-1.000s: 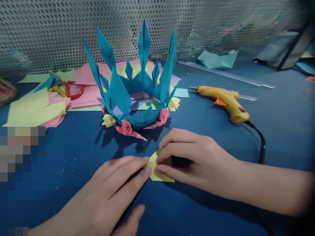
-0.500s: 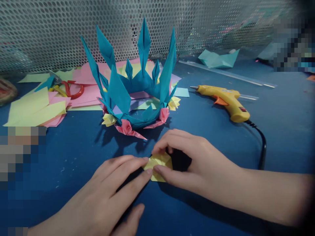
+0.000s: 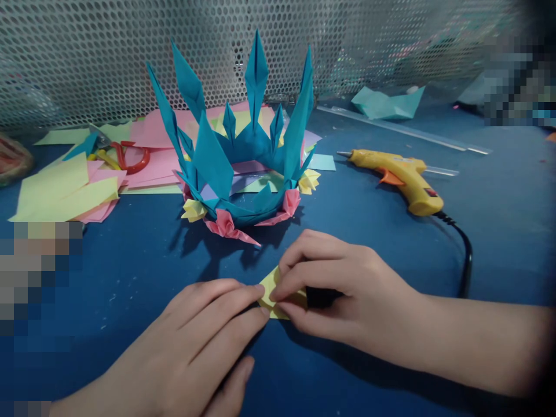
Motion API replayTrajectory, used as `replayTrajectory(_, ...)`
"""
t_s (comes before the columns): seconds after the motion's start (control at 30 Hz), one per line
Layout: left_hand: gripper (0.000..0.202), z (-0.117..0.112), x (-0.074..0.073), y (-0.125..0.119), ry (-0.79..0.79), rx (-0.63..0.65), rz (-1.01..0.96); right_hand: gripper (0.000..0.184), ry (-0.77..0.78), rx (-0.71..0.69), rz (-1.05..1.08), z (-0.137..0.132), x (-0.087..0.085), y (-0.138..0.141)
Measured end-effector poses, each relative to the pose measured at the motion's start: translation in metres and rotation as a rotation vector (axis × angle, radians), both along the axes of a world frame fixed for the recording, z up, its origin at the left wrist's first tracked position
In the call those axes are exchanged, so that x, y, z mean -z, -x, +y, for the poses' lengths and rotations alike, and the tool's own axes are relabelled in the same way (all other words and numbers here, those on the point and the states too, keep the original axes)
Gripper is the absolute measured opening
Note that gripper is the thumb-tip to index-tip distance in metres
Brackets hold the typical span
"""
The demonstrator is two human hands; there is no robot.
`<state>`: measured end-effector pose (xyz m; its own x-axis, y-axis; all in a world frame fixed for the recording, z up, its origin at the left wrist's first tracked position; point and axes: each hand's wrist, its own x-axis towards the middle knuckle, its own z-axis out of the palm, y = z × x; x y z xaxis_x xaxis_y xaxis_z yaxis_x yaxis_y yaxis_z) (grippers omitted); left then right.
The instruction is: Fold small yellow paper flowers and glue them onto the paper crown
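Observation:
A small folded yellow paper piece point(image 3: 278, 295) lies on the blue table point(image 3: 130, 278) near the front. My right hand point(image 3: 343, 289) presses down on it, fingers curled over its right side and pinching its edge. My left hand point(image 3: 195, 341) lies flat with its fingertips holding the piece's left edge. Just beyond the hands stands a teal origami crown point(image 3: 243, 156) with tall points and small pink and yellow paper flowers round its base.
A yellow hot glue gun point(image 3: 402, 179) with a black cord lies at the right. Pink and yellow paper sheets point(image 3: 65, 188) and red-handled scissors point(image 3: 130, 156) lie at the back left. A clear glue stick point(image 3: 403, 130) and teal folded paper point(image 3: 384, 104) sit by the perforated metal screen point(image 3: 108, 52).
My right fingers lifted a flap of the yellow piece and have now pressed it flat again. The left hand has stayed almost still.

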<state>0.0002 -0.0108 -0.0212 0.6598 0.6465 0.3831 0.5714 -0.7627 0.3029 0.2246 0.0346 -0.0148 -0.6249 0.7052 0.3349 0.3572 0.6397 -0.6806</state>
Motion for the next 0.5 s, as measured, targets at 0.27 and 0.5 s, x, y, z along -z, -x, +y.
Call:
replayTrajectory(0.27,0.036,0.0004,0.0078,-0.0021,-0.164,0.041,0.010,0.011,-0.329,-0.028,-0.112,-0.0004,0.0026,-0.0036)
replayTrajectory(0.5,0.037,-0.0013,0.0089,-0.0002,-0.224,0.080,0.070,0.018,-0.380,-0.114,-0.171,0.0051,-0.0031,-0.0061)
